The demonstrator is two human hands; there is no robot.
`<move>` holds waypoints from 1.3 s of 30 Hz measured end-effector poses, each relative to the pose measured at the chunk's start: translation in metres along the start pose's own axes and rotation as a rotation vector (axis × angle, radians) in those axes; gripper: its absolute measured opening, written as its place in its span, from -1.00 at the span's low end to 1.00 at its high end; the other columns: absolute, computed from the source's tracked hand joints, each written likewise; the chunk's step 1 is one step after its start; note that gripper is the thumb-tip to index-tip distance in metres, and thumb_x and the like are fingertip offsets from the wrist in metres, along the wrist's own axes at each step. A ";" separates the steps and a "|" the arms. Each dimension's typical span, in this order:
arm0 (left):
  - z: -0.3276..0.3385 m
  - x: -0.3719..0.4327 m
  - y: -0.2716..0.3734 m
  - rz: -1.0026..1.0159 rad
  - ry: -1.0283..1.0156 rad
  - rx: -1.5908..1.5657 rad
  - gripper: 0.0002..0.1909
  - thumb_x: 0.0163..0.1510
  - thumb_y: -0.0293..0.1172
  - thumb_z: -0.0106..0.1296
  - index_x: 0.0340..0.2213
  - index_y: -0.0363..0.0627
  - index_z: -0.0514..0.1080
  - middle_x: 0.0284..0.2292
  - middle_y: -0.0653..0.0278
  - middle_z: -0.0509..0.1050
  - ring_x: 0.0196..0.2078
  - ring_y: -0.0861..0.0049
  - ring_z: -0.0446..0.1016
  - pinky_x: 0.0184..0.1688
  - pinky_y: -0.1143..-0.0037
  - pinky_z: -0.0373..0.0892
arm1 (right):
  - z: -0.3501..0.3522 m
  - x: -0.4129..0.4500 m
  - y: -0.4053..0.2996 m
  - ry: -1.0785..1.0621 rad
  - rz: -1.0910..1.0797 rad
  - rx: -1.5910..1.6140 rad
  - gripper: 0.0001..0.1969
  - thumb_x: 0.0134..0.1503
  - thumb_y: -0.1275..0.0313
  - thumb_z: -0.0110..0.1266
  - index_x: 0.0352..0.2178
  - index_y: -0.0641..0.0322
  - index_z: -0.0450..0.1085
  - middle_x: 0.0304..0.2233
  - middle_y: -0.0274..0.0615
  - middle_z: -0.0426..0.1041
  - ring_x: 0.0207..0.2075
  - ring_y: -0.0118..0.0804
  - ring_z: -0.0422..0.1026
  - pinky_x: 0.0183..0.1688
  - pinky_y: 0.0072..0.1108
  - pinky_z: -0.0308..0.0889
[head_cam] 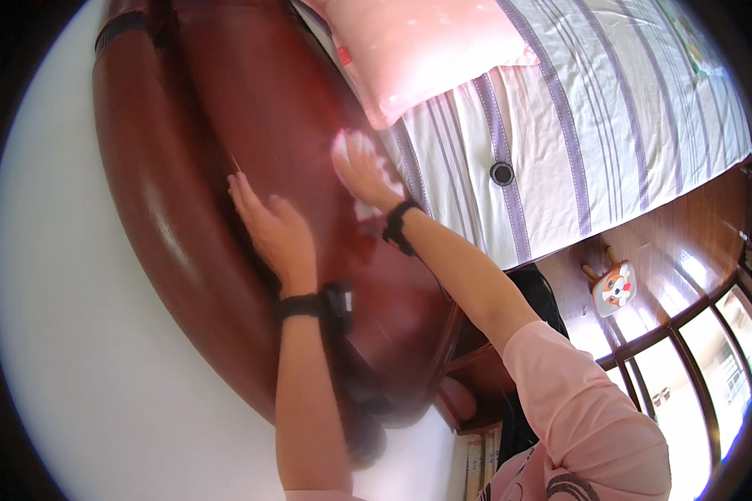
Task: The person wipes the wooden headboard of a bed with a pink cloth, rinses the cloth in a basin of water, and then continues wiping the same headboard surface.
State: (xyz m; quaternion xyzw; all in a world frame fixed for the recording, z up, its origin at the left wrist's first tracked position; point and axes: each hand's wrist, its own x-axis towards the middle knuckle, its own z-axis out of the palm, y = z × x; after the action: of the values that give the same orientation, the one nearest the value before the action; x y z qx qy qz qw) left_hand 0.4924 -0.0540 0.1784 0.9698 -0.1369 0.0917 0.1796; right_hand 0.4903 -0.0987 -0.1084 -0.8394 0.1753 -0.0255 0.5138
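Note:
A glossy red-brown headboard, with a long dark groove between its two rounded parts, stretches below me. My right hand presses a white cloth with a pink edge against the headboard's surface, beside the mattress. Parts of the cloth show around the fingers and palm. Near the groove, my left hand lies flat and extended with nothing in it. Its fingers are together and its thumb stands slightly away. Whether the left palm fully touches the surface cannot be told.
A pink pillow lies on the striped bed sheet, with a round black disc nearby. A white wall borders the headboard. A small stool with a dog face stands on the wooden floor, by bright windows.

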 end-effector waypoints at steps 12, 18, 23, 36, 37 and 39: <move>-0.001 0.033 -0.018 0.047 -0.076 0.061 -0.42 0.38 -0.34 -0.33 0.33 -0.39 0.01 0.37 -0.17 -0.01 0.42 0.00 -0.01 0.44 0.25 -0.04 | -0.110 -0.167 -0.132 -0.402 0.074 -0.183 -0.39 0.37 0.19 -0.22 0.37 0.17 0.03 0.40 0.28 -0.12 0.41 0.36 -0.20 0.29 0.21 -0.17; 0.014 0.031 -0.011 0.035 -0.070 -0.086 -0.43 0.41 -0.29 -0.38 0.31 -0.42 0.05 0.36 -0.20 0.02 0.41 -0.04 0.02 0.42 0.27 -0.01 | -0.075 -0.009 -0.128 -0.046 -0.468 0.203 -0.40 0.37 0.20 -0.24 0.39 0.12 0.01 0.45 0.13 -0.16 0.47 0.23 -0.27 0.41 0.06 -0.30; -0.003 0.037 -0.014 0.096 -0.054 0.084 -0.42 0.39 -0.32 -0.35 0.31 -0.45 0.04 0.35 -0.23 0.02 0.39 -0.05 0.05 0.42 0.25 0.01 | -0.070 0.103 -0.126 -0.041 -0.184 0.096 -0.44 0.34 0.27 -0.19 0.31 0.27 0.08 0.32 0.27 0.09 0.36 0.29 0.04 0.34 0.08 -0.07; 0.005 0.043 0.005 0.019 -0.111 0.165 -0.36 0.39 -0.23 -0.37 0.33 -0.46 -0.04 0.37 -0.26 -0.05 0.41 -0.09 0.00 0.43 0.22 -0.02 | -0.030 -0.125 -0.015 0.020 -0.144 -0.804 -0.55 0.21 0.35 -0.06 0.10 0.30 0.32 0.21 0.24 0.24 0.12 0.25 0.32 -0.09 -0.19 0.37; 0.003 0.042 0.001 0.022 -0.106 0.166 -0.36 0.39 -0.23 -0.37 0.33 -0.46 -0.04 0.37 -0.26 -0.05 0.41 -0.09 0.00 0.43 0.22 -0.02 | -0.041 -0.114 -0.053 -0.128 0.055 -0.516 -0.53 0.25 0.31 -0.09 0.16 0.26 0.27 0.26 0.22 0.15 0.17 0.25 0.25 0.01 -0.08 0.30; -0.005 0.038 -0.020 -0.008 -0.119 0.179 -0.36 0.39 -0.23 -0.37 0.32 -0.48 -0.05 0.36 -0.29 -0.07 0.41 -0.10 -0.02 0.44 0.20 -0.07 | -0.081 -0.090 -0.146 -0.317 0.399 -0.071 -0.46 0.31 0.25 -0.14 0.28 0.19 0.16 0.36 0.19 -0.01 0.31 0.28 0.09 0.21 0.13 0.11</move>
State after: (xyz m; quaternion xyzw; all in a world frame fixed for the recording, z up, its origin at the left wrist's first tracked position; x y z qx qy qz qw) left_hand 0.5332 -0.0429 0.1852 0.9862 -0.1349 0.0449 0.0842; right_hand 0.4271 -0.0794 0.0693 -0.7993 0.2556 0.2147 0.4997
